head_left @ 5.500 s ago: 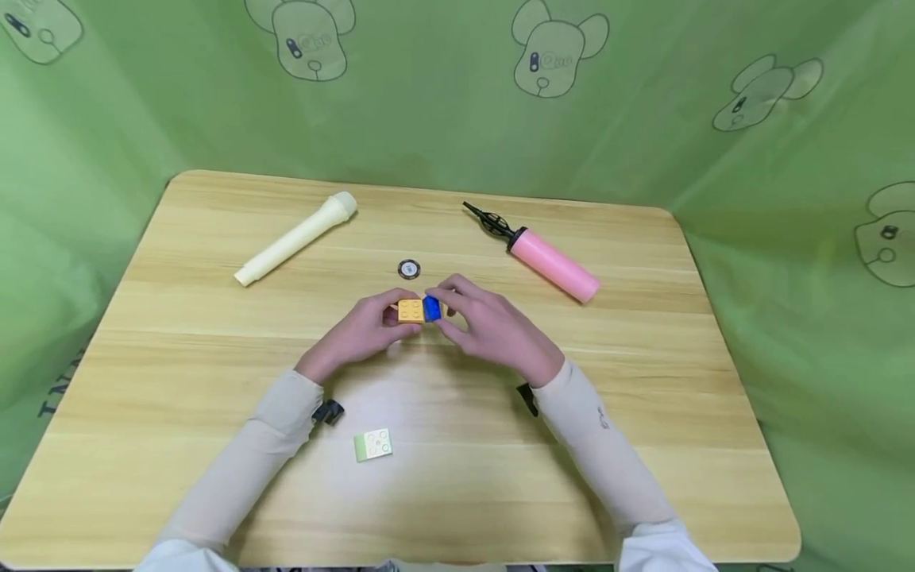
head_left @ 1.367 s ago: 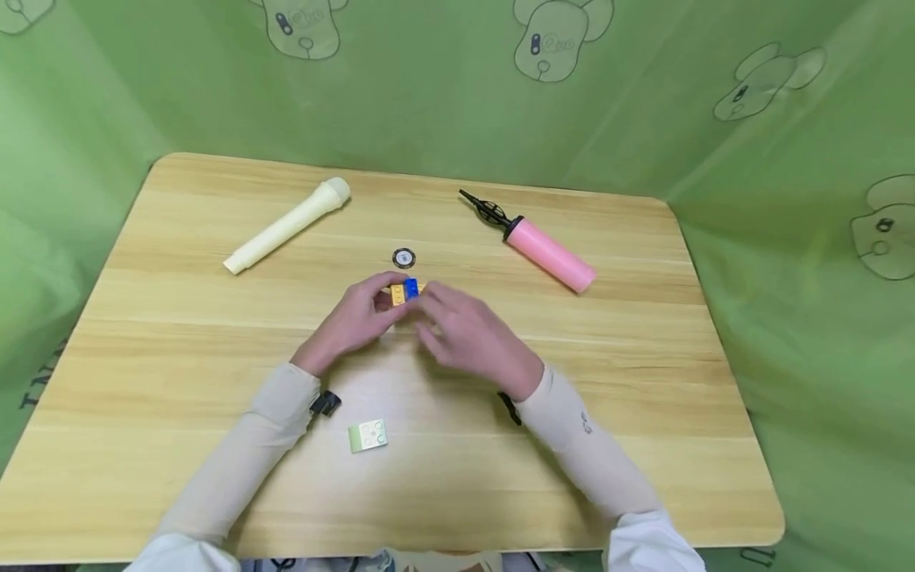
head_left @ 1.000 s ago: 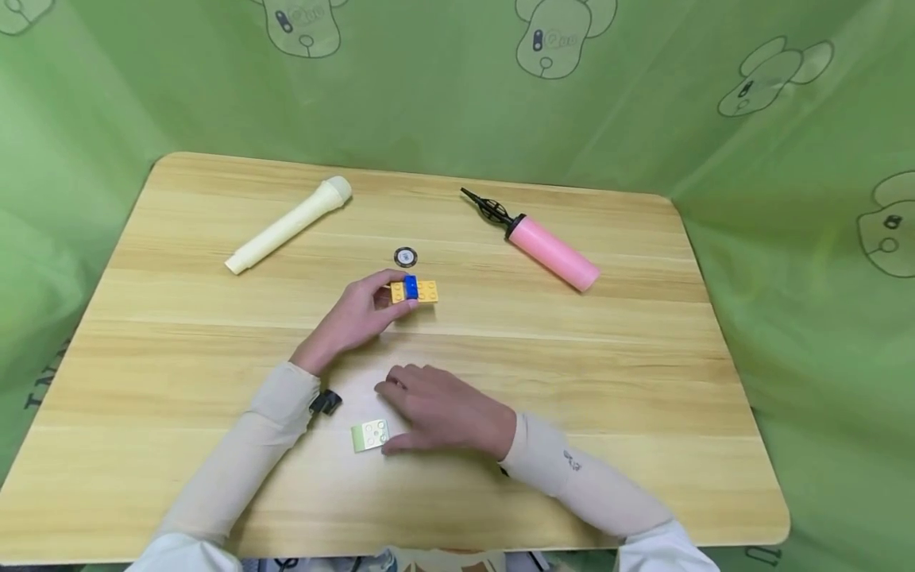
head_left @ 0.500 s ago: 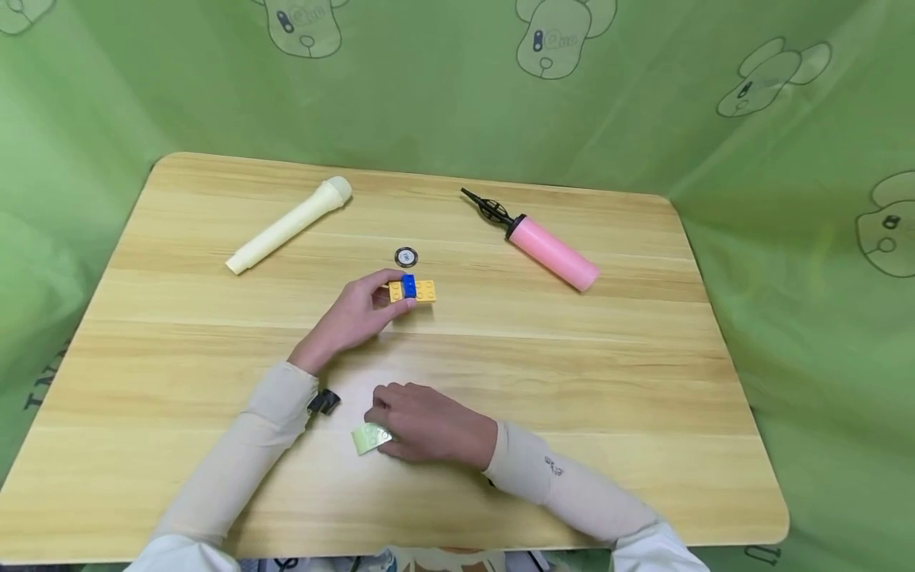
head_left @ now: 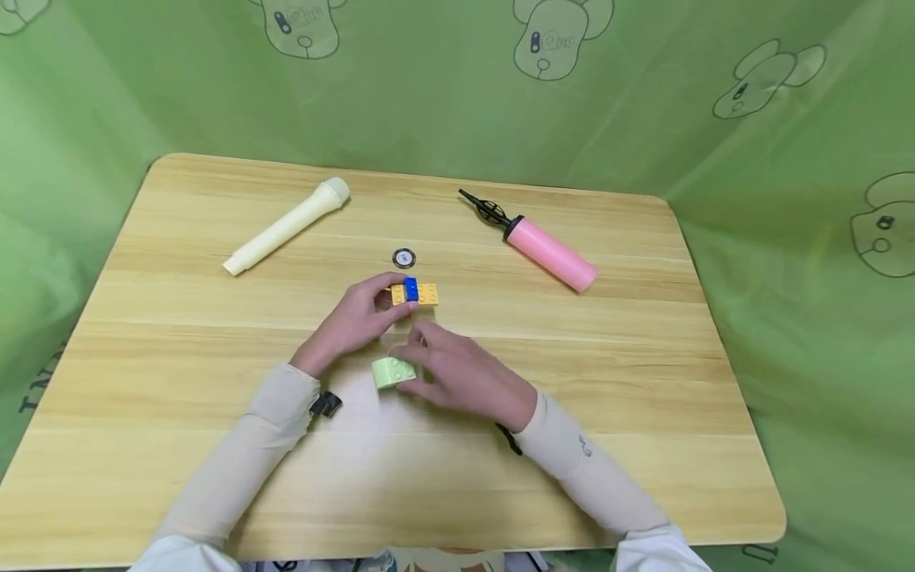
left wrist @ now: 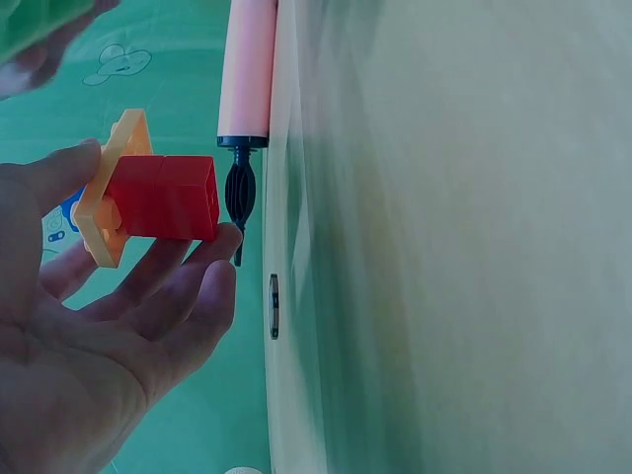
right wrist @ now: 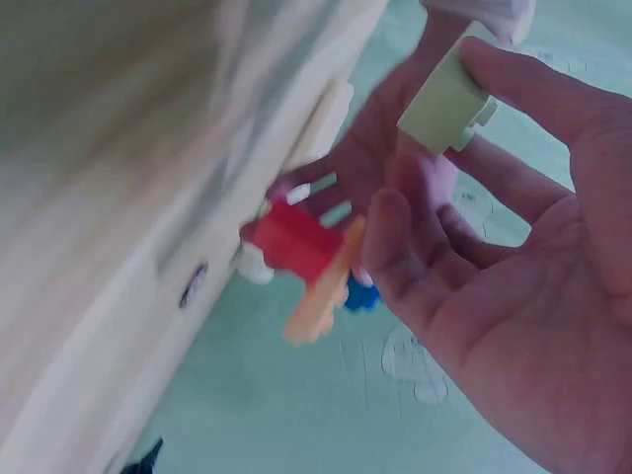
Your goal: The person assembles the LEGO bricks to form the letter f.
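My left hand (head_left: 350, 318) grips a small stack of toy bricks above the table. The stack has a yellow studded plate (head_left: 429, 295) with a blue brick (head_left: 411, 289) across its top. Red bricks (left wrist: 163, 197) show on the plate's underside in the left wrist view; the head view hides them. Just nearer the person, my right hand (head_left: 472, 372) pinches a light green brick (head_left: 388, 373) between thumb and fingers. In the right wrist view, the green brick (right wrist: 444, 99) is held apart from the stack, and its studs are partly covered by the fingers.
A cream microphone-shaped stick (head_left: 286, 229) lies at the back left of the wooden table (head_left: 643, 357). At the back right is a pink hand pump (head_left: 550, 254) with a black nozzle. A round dark-rimmed chip (head_left: 403, 258) lies just beyond the stack.
The right hand left the stack, reached down to the green brick, took hold of it and lifted it up toward the left hand. The blue brick now sits on the yellow plate.
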The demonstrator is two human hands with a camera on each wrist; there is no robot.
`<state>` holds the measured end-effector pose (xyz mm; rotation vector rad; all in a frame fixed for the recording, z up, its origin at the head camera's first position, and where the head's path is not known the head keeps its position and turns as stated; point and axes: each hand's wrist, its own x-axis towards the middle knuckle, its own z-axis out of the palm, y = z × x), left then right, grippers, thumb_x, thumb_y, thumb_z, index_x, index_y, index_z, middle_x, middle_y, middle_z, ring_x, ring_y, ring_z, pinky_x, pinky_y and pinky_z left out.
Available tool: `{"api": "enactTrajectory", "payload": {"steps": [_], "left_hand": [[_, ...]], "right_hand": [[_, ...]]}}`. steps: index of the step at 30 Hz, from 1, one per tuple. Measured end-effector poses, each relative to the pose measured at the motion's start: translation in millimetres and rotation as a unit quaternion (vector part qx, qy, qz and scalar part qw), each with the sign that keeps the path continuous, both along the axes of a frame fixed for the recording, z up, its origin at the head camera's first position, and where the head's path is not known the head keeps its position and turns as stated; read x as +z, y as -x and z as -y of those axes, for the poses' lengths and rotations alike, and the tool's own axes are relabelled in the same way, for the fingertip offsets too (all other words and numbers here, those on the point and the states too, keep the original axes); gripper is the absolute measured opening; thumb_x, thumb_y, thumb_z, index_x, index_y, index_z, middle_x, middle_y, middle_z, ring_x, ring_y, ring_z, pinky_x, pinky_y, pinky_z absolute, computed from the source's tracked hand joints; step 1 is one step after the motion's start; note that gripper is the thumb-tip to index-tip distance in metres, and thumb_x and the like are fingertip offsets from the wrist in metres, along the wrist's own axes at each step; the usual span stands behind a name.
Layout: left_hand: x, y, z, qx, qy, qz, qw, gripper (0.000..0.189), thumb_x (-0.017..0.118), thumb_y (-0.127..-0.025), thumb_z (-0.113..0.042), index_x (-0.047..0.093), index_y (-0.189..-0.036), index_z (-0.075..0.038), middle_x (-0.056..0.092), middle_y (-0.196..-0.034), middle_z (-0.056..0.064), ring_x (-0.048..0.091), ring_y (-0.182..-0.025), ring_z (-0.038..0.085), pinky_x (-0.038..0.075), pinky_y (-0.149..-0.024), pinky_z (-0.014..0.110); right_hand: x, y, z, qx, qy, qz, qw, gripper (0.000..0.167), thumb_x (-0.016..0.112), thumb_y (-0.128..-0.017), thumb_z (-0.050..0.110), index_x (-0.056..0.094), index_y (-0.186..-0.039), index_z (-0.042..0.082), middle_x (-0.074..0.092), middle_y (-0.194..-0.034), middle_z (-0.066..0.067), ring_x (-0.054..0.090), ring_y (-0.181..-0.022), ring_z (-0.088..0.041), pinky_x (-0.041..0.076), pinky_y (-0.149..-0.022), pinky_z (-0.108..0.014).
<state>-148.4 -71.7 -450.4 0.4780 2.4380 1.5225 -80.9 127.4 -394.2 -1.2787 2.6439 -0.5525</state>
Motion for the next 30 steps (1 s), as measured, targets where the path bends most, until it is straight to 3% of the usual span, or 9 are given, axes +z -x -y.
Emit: {"api": "enactTrajectory", "payload": {"steps": [5,9,13,18,21,25,30], "left_hand": [[-2.4,-0.6,-0.1,-0.003,-0.012,0.004,0.9999,0.055,0.071,-0.094,-0.031,0.055,-0.139,-0.006,0.067,-0.108,0.008,0.065,-0.092,0.022,0.057,-0.079,0.034],[-3.5,-1.6,-0.2,-0.008,-0.019,0.005,0.9998,0.054,0.071,-0.095,-0.031,0.055,-0.139,-0.006,0.068,-0.11,0.009,0.066,-0.093,0.022,0.058,-0.079,0.034],[-2.8,-1.5,-0.8,-0.012,-0.02,-0.001,0.9997,0.054,0.07,-0.095,-0.034,0.055,-0.139,-0.006,0.067,-0.112,0.009,0.066,-0.094,0.021,0.058,-0.078,0.033],[0.7,-0.4,-2.0,-0.013,-0.005,-0.015,0.9998,0.056,0.069,-0.095,-0.033,0.053,-0.141,-0.005,0.066,-0.118,0.011,0.064,-0.099,0.022,0.057,-0.086,0.035],[2.7,-0.5,-3.2,-0.016,-0.001,-0.023,0.9996,0.056,0.07,-0.095,-0.032,0.053,-0.141,-0.004,0.065,-0.121,0.013,0.064,-0.102,0.024,0.056,-0.09,0.038],[4.0,-0.2,-5.5,-0.027,-0.01,-0.031,0.9991,0.053,0.069,-0.096,-0.032,0.055,-0.138,-0.004,0.064,-0.124,0.013,0.064,-0.105,0.025,0.055,-0.094,0.04],[3.0,1.8,-7.3,-0.035,-0.024,-0.045,0.998,0.046,0.07,-0.095,-0.02,0.058,-0.136,-0.004,0.062,-0.13,0.013,0.064,-0.108,0.024,0.055,-0.094,0.038]], "right_hand": [[9.0,7.4,-7.2,-0.038,-0.007,0.044,0.9983,0.037,0.068,-0.097,0.019,0.062,-0.133,0.013,0.055,-0.071,0.003,0.043,-0.058,-0.006,0.039,-0.053,-0.02],[13.2,11.8,-12.1,-0.05,0.005,0.08,0.9955,0.036,0.062,-0.099,0.009,0.058,-0.134,0.011,0.042,-0.058,0.007,0.036,-0.049,-0.003,0.033,-0.046,-0.018],[15.9,16.4,-16.6,-0.048,0.023,0.102,0.9933,0.045,0.056,-0.097,0.002,0.055,-0.141,0.011,0.05,-0.07,0.005,0.039,-0.054,-0.005,0.037,-0.05,-0.02],[19.4,19.1,-19.9,-0.06,0.006,0.064,0.9961,0.043,0.064,-0.098,0.02,0.055,-0.14,0.021,0.057,-0.095,0.002,0.049,-0.068,-0.01,0.046,-0.058,-0.024],[22.6,22.6,-20.2,-0.073,-0.001,0.029,0.9969,0.037,0.062,-0.101,0.031,0.056,-0.137,0.026,0.054,-0.089,0.002,0.049,-0.067,-0.011,0.045,-0.055,-0.025],[28.5,31.1,-21.6,-0.074,-0.006,-0.002,0.9972,0.031,0.058,-0.103,0.026,0.056,-0.135,0.027,0.052,-0.086,0.001,0.046,-0.063,-0.013,0.044,-0.052,-0.026],[40.2,45.4,-23.0,-0.094,0.004,0.027,0.9952,0.045,0.063,-0.1,0.021,0.043,-0.14,0.017,0.06,-0.095,-0.002,0.055,-0.069,-0.015,0.051,-0.058,-0.028]]}}
